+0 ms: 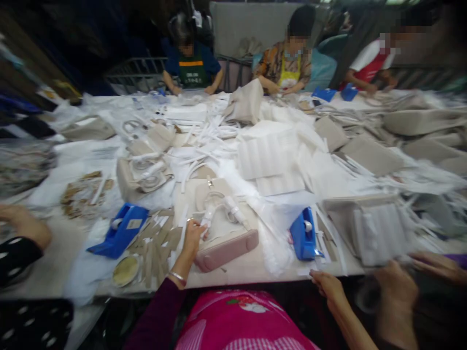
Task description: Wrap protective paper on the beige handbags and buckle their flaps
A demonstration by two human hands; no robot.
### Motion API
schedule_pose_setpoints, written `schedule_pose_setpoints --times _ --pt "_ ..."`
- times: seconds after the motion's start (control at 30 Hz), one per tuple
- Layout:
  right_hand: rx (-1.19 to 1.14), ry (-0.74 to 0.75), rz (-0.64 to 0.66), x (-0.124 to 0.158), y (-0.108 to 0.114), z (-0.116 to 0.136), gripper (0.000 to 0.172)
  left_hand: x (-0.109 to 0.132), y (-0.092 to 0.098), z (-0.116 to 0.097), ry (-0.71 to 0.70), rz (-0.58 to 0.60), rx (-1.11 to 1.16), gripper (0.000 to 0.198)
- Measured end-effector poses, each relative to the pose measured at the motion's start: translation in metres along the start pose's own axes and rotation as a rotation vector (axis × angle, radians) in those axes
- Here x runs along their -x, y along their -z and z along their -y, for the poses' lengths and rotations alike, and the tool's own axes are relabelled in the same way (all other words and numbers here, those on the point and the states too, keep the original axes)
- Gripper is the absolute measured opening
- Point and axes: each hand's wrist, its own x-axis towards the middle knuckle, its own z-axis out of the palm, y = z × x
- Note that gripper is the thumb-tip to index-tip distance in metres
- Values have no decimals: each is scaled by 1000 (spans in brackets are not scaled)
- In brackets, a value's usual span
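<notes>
A pale beige handbag [222,233] with a pinkish base lies tilted on the table before me, its handles bound in white wrap. My left hand [193,237], with a bracelet at the wrist, has its fingers closed on the wrapped handle [207,219]. Low at the table edge, my right hand [327,286] pinches the end of a clear tape strip [316,265] at the blue tape dispenser [303,233]. Beige offcuts [155,248] and a round yellowish roll [125,270] lie left of the bag.
A second blue dispenser [122,231] stands on the left. Wrapped bags [368,228], foam sheets [260,155] and white strips crowd the table. A neighbour's hands [397,287] work close on my right; a dotted sleeve [18,260] is at left. Several people sit opposite.
</notes>
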Motion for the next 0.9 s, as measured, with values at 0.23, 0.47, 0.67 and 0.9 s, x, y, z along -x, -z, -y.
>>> schedule_pose_setpoints --times 0.23,0.47,0.67,0.9 --pt "-178 306 796 89 -182 146 22 3 0 4 -57 -26 -122 38" --pt "355 571 677 88 -302 203 16 10 2 -2 -139 -36 -305 41" --pt "621 597 599 75 -312 205 11 14 0 -8 -228 -66 -500 25" --pt "667 500 679 64 -313 208 5 12 1 -6 -203 -62 -478 16"
